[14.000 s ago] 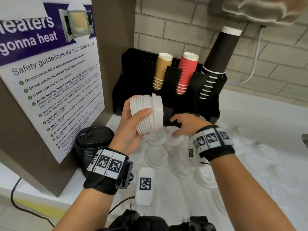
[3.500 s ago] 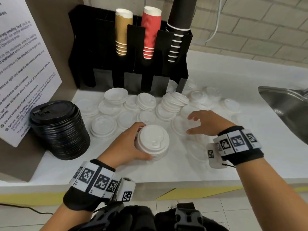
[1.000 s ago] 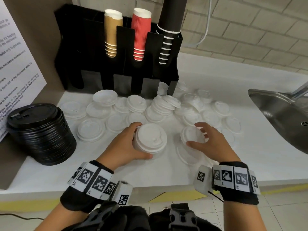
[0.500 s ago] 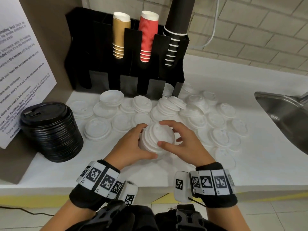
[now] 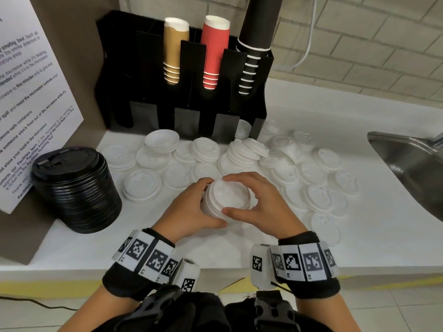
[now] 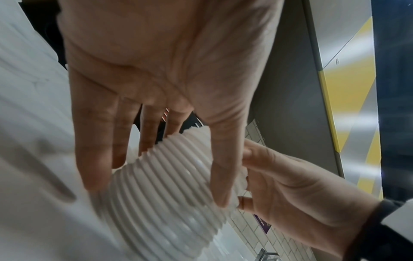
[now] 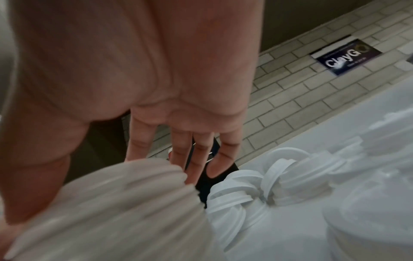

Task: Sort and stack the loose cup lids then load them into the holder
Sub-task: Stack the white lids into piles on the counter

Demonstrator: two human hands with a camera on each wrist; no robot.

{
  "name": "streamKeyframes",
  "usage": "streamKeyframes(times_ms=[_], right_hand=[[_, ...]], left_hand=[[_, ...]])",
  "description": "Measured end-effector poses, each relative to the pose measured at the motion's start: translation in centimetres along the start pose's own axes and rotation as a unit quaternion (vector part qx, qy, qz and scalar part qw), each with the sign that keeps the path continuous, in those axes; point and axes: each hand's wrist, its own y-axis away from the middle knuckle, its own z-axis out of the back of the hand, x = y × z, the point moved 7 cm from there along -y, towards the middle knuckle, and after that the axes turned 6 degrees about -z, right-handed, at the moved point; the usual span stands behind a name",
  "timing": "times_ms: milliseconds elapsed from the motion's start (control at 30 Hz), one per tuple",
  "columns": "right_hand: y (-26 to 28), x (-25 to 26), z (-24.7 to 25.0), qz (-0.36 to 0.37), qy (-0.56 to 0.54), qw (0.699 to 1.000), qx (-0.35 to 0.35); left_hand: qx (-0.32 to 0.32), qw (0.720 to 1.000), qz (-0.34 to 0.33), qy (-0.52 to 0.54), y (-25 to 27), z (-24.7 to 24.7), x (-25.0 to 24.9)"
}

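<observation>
White lid stack [image 5: 226, 197] upright on counter [image 5: 287, 238], tops up, both hands' fingers [image 5: 242, 179] curled around it

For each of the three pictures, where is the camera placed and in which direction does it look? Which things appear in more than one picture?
Head: worn high, looks down at the counter, black holder, left hand and right hand.
Left wrist: under the palm, looks along the left-hand fingers at the white lid stack.
Right wrist: under the palm, looks along the right-hand fingers toward the brick wall.
Shared: all three show the stack; head and left wrist show both hands.
</observation>
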Motion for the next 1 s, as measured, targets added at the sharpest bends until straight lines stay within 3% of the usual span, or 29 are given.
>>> streamKeyframes(times_ms=[100,333,533,767,1000], right_hand=[[-0.6,-0.8,2.0,-0.024,-0.019,0.999,-0.042],[-0.8,-3.9,6.2,-0.104,0.095,0.982,-0.123],[3.0,-9.9,5.6,-0.272,0.143,0.952,-0.001],[2.7,-9.6,4.3,-0.246,0.153,0.957,0.003],[3.5,-9.5,3.4,-0.307,0.200,0.930,0.035]], left_hand=[[0.002,1.000,0.004,0.000,0.0,0.1,0.0],[0.009,1.000,0.014,-0.009,0.0,0.0,0.2],[0.013,1.000,0.013,-0.005,-0.1,0.0,0.0],[0.019,1.000,0.014,-0.008,-0.4,-0.1,0.0],[0.023,1.000,0.014,-0.013,-0.4,-0.2,0.3]])
